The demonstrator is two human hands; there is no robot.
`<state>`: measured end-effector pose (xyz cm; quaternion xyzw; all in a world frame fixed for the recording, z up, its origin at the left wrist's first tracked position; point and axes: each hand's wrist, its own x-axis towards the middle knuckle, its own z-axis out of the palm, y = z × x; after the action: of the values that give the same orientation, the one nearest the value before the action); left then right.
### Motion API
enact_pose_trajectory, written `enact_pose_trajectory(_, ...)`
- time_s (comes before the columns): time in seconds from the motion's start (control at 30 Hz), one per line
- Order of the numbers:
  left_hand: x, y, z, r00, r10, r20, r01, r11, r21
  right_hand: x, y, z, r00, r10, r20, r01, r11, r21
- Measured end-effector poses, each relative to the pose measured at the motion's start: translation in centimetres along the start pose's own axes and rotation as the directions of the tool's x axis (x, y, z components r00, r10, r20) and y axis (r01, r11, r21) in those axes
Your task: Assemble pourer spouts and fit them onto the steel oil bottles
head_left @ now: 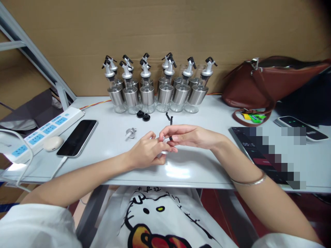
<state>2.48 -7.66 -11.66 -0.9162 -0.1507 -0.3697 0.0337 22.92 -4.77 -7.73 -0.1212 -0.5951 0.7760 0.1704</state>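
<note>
While a silver pourer head [166,140] is held in front of the bottles [147,95], its body is enclosed by the curled fingers of the left hand [148,151], and a small black piece at its end is pinched by the thumb and fingers of the right hand [191,136]; much of it is hidden by the fingers. The space between hands and bottles is partly taken up by loose parts: two black stoppers [146,117] are set just before the bottles' bases, a black lever [170,118] lies before them, near the fingertips, and a silver part [131,132] is placed farther forward of the bottles' left half. To the left of the bottles, the table [201,172] is occupied by a power strip [42,134], a smartphone [77,138] and a white rounded object [53,143]. To the bottles' right, a brown handbag [248,86] is seen, with green and yellow packets [256,119] by its strap; forward and right of the bottles, a partly pixelated dark screen [245,144] and a white device [302,128] are found. Behind the bottles, the view is closed off by cardboard [181,27].
</note>
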Motion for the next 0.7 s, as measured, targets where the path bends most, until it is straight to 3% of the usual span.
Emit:
enact_pose_trajectory(0.3,-0.38,-0.10,0.02,0.998,-0.028,0.053,0.027,1.000,0.010,0.19,-0.25,0.38,0.998,-0.054,-0.030,0.049,0.988,-0.149)
enact_pose_trajectory(0.47,-0.12,-0.12,-0.06,1.000,-0.028,-0.004,0.028,0.999,-0.021,0.39,-0.33,0.68,0.992,-0.098,-0.080,0.083,0.983,-0.165)
enact_pose_trajectory(0.6,0.22,0.05,-0.07,0.996,-0.046,-0.074,0.038,0.994,-0.105,0.35,-0.38,0.85,0.986,-0.051,-0.157,0.034,0.993,-0.111)
enact_pose_trajectory(0.7,0.24,0.10,0.03,0.997,-0.047,-0.063,0.039,0.993,-0.109,0.27,-0.42,0.83,0.983,-0.002,-0.186,-0.016,0.995,-0.098)
